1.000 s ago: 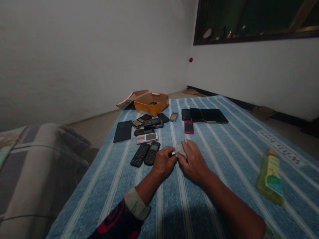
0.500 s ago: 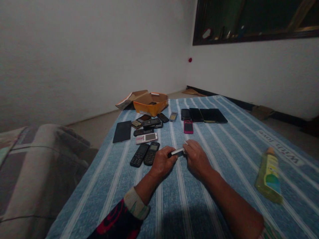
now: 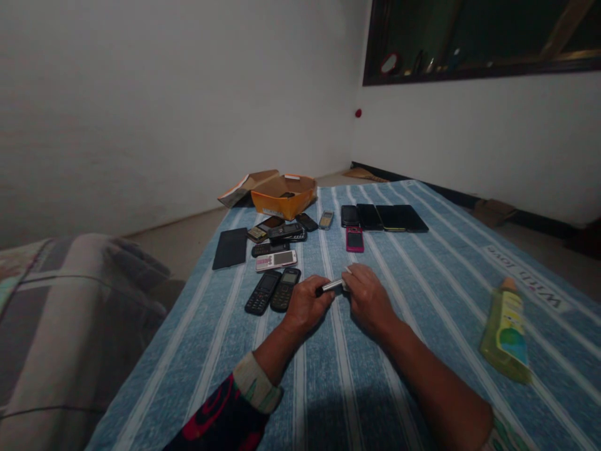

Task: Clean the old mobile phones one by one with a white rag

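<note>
My left hand (image 3: 307,305) is closed round the dark end of a silver-edged mobile phone (image 3: 332,285), seen nearly edge-on above the striped cloth. At the phone's other end, my right hand (image 3: 369,297) pinches a small white cloth (image 3: 347,271) against it; most of this cloth is hidden by the fingers. Just left of my left hand lie two black keypad phones, one (image 3: 285,290) closest to it and another (image 3: 263,292) beside it. Beyond them rests a white and pink phone (image 3: 277,260). A magenta phone (image 3: 354,239) lies past my right hand.
Several dark phones (image 3: 286,232) are piled before an open orange box (image 3: 284,203). A black tablet (image 3: 230,248) lies at the left edge. Flat black devices (image 3: 401,218) form a row at the back right. A bottle of yellow-green liquid (image 3: 506,335) lies on the right.
My right hand has shifted very slightly left and up along the phone. My left hand keeps its hold, and the things on the striped cloth stay where they were.
</note>
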`<state>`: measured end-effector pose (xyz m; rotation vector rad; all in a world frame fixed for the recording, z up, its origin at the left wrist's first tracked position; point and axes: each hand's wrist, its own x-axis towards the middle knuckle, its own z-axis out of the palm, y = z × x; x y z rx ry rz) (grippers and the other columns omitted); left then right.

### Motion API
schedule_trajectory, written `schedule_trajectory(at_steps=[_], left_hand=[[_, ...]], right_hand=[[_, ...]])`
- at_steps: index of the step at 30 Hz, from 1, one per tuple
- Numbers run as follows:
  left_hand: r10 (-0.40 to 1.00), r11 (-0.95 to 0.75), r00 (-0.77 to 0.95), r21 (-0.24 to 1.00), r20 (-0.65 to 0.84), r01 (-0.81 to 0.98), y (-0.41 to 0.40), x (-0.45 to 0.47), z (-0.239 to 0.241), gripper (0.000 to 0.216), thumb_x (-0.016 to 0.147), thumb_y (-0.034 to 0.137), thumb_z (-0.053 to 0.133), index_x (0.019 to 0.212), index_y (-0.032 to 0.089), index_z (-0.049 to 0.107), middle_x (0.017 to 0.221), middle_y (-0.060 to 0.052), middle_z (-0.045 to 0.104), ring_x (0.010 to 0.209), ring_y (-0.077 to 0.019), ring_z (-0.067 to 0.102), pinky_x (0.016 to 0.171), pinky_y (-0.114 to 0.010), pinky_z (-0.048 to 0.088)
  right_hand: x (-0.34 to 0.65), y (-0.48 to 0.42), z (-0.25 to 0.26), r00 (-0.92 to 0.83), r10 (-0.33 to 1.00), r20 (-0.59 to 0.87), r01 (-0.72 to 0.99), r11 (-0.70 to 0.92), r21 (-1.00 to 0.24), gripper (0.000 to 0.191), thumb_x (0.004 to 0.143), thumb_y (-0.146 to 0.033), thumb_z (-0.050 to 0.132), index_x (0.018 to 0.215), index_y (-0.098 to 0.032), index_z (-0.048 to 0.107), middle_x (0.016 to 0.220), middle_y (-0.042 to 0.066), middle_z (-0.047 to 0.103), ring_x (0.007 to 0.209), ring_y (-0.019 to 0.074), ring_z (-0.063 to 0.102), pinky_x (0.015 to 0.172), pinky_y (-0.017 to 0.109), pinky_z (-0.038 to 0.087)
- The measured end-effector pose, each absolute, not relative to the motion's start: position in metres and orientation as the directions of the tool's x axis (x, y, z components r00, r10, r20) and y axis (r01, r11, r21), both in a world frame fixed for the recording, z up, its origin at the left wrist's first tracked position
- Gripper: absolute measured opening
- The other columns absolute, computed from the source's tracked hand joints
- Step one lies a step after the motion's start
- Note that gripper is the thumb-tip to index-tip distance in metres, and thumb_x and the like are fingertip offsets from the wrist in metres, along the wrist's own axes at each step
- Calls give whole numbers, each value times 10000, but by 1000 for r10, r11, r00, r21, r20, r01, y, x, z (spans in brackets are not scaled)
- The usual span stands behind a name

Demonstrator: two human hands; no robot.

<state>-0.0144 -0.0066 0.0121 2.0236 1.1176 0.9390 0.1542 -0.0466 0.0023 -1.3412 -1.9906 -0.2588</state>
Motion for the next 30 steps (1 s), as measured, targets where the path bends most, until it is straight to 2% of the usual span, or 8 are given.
schedule_trajectory(at_steps=[6,9,13,17,20,23,26,30], left_hand=[[877,-439,393,796,278,417,-6,-14,14,79,739,147,633,795,172,683,722,10,622,716,-154,591,699,-268,459],[881,-433,390,789,268,436,-7,-14,17,59,740,161,637,776,175,681,697,18,612,696,-152,584,685,-266,459],[884,-429,385,786,264,445,-8,-14,18,70,732,141,642,776,174,686,702,16,611,689,-148,583,676,-259,460],[878,-451,380,765,290,459,-10,-13,16,77,735,129,650,786,173,688,708,14,616,696,-147,584,689,-261,460],[869,-478,380,741,318,471,-10,-12,14,79,745,121,640,791,170,680,716,11,618,705,-148,584,691,-260,453],[853,-508,391,718,345,475,-10,-11,14,63,768,143,622,795,171,672,742,2,626,718,-152,586,693,-261,450],[848,-520,401,695,348,497,-9,-11,14,56,774,166,609,734,174,648,712,7,610,692,-151,569,673,-261,444],[843,-523,408,715,351,464,-9,-12,14,65,773,163,600,778,179,662,749,1,636,720,-155,587,702,-267,454]], right_hand=[[143,-50,7,-257,740,622,853,476,-213,289,867,-48,426,1041,-163,626,1022,131,618,1070,272,515,993,488,410],[158,-46,7,-141,775,616,857,407,-315,306,851,-42,422,1021,-173,641,1000,123,624,1007,261,550,919,450,460],[176,-39,5,125,737,664,793,328,-513,441,825,-53,395,1200,-176,591,1045,109,640,981,229,603,867,388,503],[174,-39,6,251,682,687,764,296,-573,476,833,-111,430,1298,-177,507,1142,116,639,1029,232,617,900,398,506],[161,-44,9,122,693,710,768,388,-510,397,869,-120,428,1247,-178,534,1113,118,643,1039,229,612,903,396,508],[146,-50,10,-84,674,734,770,512,-382,310,913,-111,392,1138,-175,595,1110,139,630,1083,235,577,916,401,496],[134,-53,10,-252,669,699,766,579,-278,258,919,-103,397,1022,-162,626,997,130,629,988,236,565,872,395,488],[135,-52,11,-278,696,662,812,539,-225,237,909,-93,421,998,-168,627,957,105,619,959,235,535,930,432,426]])
